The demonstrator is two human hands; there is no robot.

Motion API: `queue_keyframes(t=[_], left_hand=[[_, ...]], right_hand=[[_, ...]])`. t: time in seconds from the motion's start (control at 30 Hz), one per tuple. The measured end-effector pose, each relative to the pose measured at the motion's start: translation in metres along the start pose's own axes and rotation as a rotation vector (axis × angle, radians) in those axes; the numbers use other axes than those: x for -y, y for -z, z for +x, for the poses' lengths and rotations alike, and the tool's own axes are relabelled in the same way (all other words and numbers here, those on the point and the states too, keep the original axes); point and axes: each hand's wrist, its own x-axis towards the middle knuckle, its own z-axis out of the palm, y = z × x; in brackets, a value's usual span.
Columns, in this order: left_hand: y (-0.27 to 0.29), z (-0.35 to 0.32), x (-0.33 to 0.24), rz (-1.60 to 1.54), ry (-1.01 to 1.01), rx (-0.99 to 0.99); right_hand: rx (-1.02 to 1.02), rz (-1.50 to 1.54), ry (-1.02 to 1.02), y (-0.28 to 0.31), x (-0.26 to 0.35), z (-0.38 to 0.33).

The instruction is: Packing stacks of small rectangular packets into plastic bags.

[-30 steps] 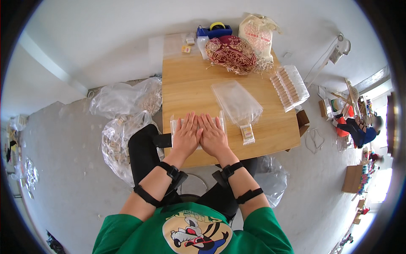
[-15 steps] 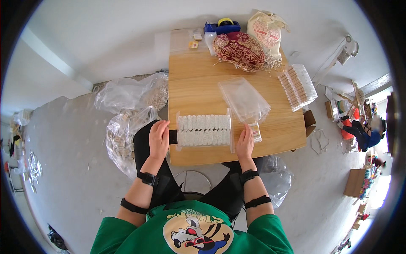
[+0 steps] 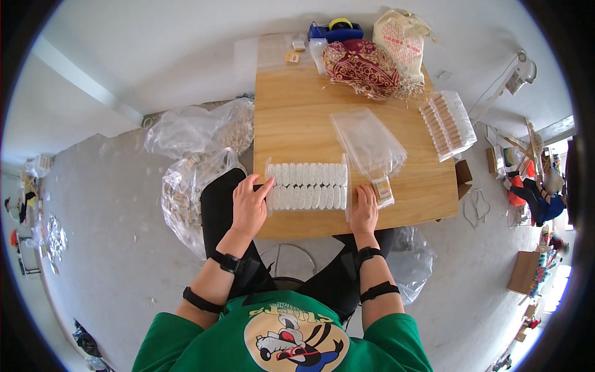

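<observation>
Pack [image 3: 307,186] of 2 rows looks filled, wrap ends [image 3: 346,186] seemingly unsealed; left hand [image 3: 249,206], fingers apart, meets its edge; right hand [image 3: 364,211] opposite, grip unclear.

Hands [image 3: 249,203] at either end of a clear-edged pack [image 3: 308,175] of white pieces, wooden table [image 3: 297,118], clear plastic bags [image 3: 369,139] beyond

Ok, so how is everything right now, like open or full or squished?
Left hand: fingers partly bent, at the white pack's left end
Right hand: palm down, near its right end
White pack: lying flat, two rows filled
Clear plastic bags: flat, overlapping
Blue tape dispenser: loaded with a roll
Maroon patterned cloth: bunched up
Cream cloth bag: upright; whether closed, unclear
</observation>
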Motion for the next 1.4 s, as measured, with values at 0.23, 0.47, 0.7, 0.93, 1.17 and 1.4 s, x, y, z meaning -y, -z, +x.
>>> queue_keyframes(t=[0.23, 0.47, 0.7, 0.93, 1.17, 1.4], left_hand=[[0.000, 0.006, -0.016, 0.064, -0.022, 0.005], [-0.004, 0.004, -0.013, 0.028, -0.070, 0.045], [-0.009, 0.006, -0.023, 0.069, -0.077, 0.062], [-0.017, 0.015, -0.034, 0.071, -0.072, 0.070], [-0.015, 0.014, -0.038, 0.035, -0.100, 0.116], [-0.022, 0.017, -0.042, 0.037, -0.111, 0.101]], right_hand=[[0.004, -0.015, -0.023, 0.000, 0.001, 0.001], [-0.013, -0.013, -0.006, 0.001, 0.001, 0.001], [-0.016, -0.007, -0.036, -0.004, -0.003, -0.002], [-0.029, 0.003, -0.028, -0.005, -0.002, -0.001], [-0.018, -0.004, -0.036, -0.003, -0.003, -0.002], [-0.018, 0.006, -0.043, -0.001, 0.000, -0.001]])
